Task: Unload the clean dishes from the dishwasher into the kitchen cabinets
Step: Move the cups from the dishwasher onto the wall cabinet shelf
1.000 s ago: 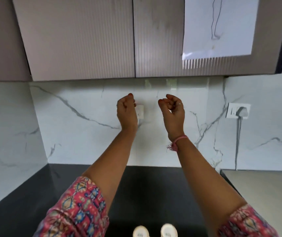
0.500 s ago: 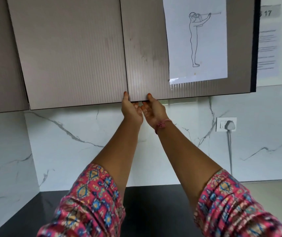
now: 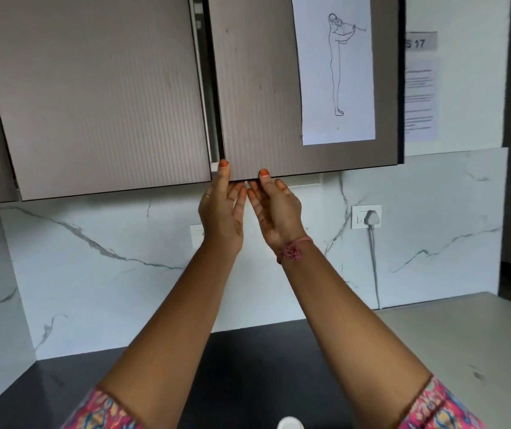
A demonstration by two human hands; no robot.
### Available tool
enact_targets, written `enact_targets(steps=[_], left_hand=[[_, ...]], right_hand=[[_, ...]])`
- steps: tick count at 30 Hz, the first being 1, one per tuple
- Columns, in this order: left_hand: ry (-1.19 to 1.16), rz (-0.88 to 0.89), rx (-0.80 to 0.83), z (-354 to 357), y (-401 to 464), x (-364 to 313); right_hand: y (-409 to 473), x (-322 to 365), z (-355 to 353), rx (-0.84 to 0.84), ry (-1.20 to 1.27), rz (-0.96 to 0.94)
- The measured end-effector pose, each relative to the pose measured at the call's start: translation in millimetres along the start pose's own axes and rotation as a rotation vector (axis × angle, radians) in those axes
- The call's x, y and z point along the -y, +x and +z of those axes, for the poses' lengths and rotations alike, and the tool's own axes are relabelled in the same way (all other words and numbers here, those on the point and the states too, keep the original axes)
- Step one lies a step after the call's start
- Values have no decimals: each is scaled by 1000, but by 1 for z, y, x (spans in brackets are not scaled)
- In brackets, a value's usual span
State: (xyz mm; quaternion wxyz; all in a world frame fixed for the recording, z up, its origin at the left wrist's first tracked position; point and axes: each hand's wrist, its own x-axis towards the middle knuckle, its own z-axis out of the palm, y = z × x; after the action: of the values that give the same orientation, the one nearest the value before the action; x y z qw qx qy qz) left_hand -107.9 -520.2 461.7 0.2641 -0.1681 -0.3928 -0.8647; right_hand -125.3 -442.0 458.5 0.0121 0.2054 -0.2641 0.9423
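Hands meet under the upper cabinets at the middle of the view. The left hand (image 3: pixel 221 209) reaches up with its thumb on the front of the right cabinet door (image 3: pixel 257 88) at that door's lower left corner, its fingers going up behind the bottom edge, so its grip is narrow and pinches the door. The right hand (image 3: pixel 274 205) is just beside it at 3 o'clock, thumb on the door's front edge and fingers tucked under, pinching the same door. That door stands slightly ajar, a dark gap showing between it and the left cabinet door (image 3: pixel 99 94) at 9 o'clock. A sheet with a line drawing (image 3: pixel 336 69) is stuck on the held door at 2 o'clock from the hands. The dark desk (image 3: pixel 248 366) lies at 6 o'clock, below the forearms.
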Motion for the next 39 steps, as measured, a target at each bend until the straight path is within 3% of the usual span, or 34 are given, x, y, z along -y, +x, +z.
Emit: enact_targets(steps=[9,18,26,34,39], left_hand=[[42,70,48,61,-85,0],[141,222,33,166,-184,38],[378,205,115,243,-249,84],[496,123,61,206,-265,85],[454,26,-62,159,-259,82]], right_hand=[[-71,63,-13,72,87,-110],[-134,169,-53,143,79,-159],[-168,250,-89,-110,-165,-399],[-167,301,-103,-216,-150,-460],[-164,315,-117,-282,-293,-500]])
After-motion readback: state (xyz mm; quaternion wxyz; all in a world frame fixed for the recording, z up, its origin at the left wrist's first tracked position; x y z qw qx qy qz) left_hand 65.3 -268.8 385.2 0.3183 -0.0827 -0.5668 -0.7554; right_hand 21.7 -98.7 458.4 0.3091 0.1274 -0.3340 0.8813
